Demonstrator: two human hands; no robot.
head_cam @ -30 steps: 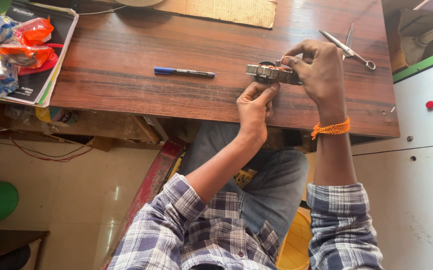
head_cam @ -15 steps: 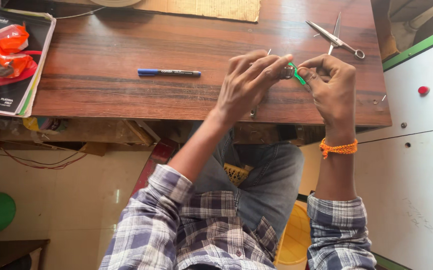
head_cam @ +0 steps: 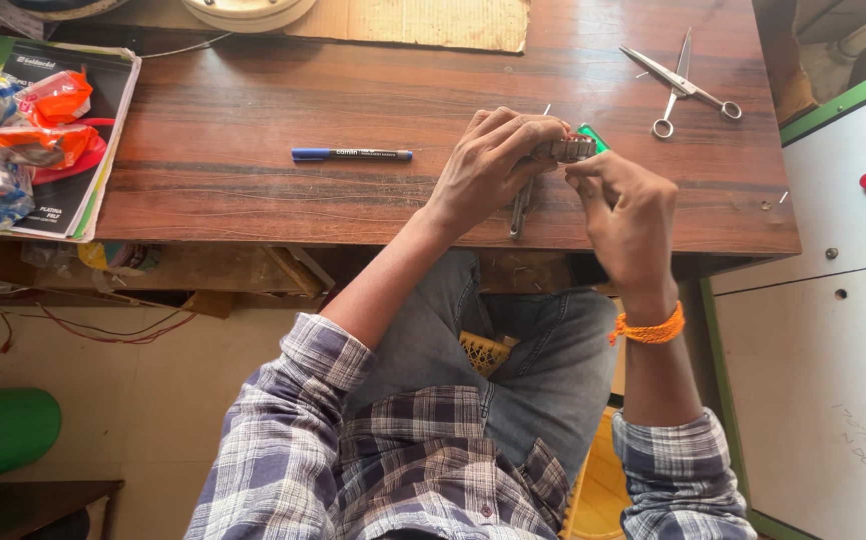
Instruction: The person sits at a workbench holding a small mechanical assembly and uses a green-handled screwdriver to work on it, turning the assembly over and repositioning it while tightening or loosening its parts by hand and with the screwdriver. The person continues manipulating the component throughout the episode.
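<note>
My left hand (head_cam: 496, 165) and my right hand (head_cam: 629, 208) meet over the front part of the brown wooden table (head_cam: 253, 130). Together they grip a metal wristwatch (head_cam: 565, 149). One end of its link band (head_cam: 520, 208) hangs down below my left hand toward the table's front edge. My left fingers curl over the watch and hide most of it. My right thumb and fingers pinch its right end. A small green piece (head_cam: 593, 135) shows just behind the watch; what it is I cannot tell. An orange thread (head_cam: 650, 329) circles my right wrist.
A blue pen (head_cam: 351, 154) lies left of my hands. Scissors (head_cam: 680, 84) rest at the back right. Magazines with plastic packets (head_cam: 23, 140) sit at the left edge. Cardboard (head_cam: 433, 20) lies at the back. A white cabinet (head_cam: 833, 300) stands to the right.
The watch was held flat between both hands; now my left hand covers it and the band hangs down. Both hands stayed near the table's front edge.
</note>
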